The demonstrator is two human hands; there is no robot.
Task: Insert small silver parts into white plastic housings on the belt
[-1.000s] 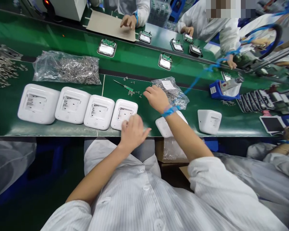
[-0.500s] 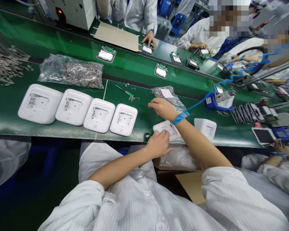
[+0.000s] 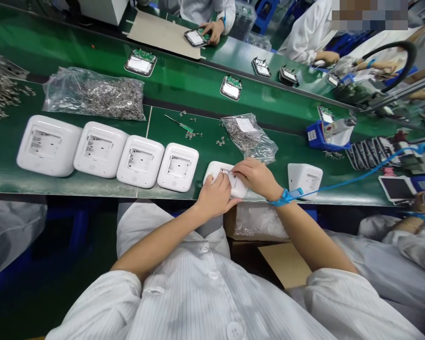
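A white plastic housing [image 3: 240, 190] lies at the front edge of the green bench, partly covered by my hands. My left hand [image 3: 215, 192] grips it from the front, fingertips by its recess and thumb along the near side. Over the same recess, my right hand [image 3: 258, 178] has its fingers pinched together; whatever is between them is too small to make out. A blue wrist strap [image 3: 285, 197] with a cord is on my right wrist. Small metal parts [image 3: 220, 141] lie just beyond the housing, beside a clear bag of metal parts [image 3: 250, 134].
Several finished-looking white housings [image 3: 178, 167] stand in a row to the left; another housing [image 3: 306, 179] stands to the right. Behind are a green-handled screwdriver [image 3: 186, 127], a larger bag of metal parts [image 3: 102, 97] and a blue bin [image 3: 317, 137]. Across the belt, a co-worker's hand [image 3: 214, 30] holds a circuit-board unit.
My right hand has come from the small metal parts near the bag down to the housing. My left hand and the housing have shifted slightly left. The co-worker opposite has lifted a unit.
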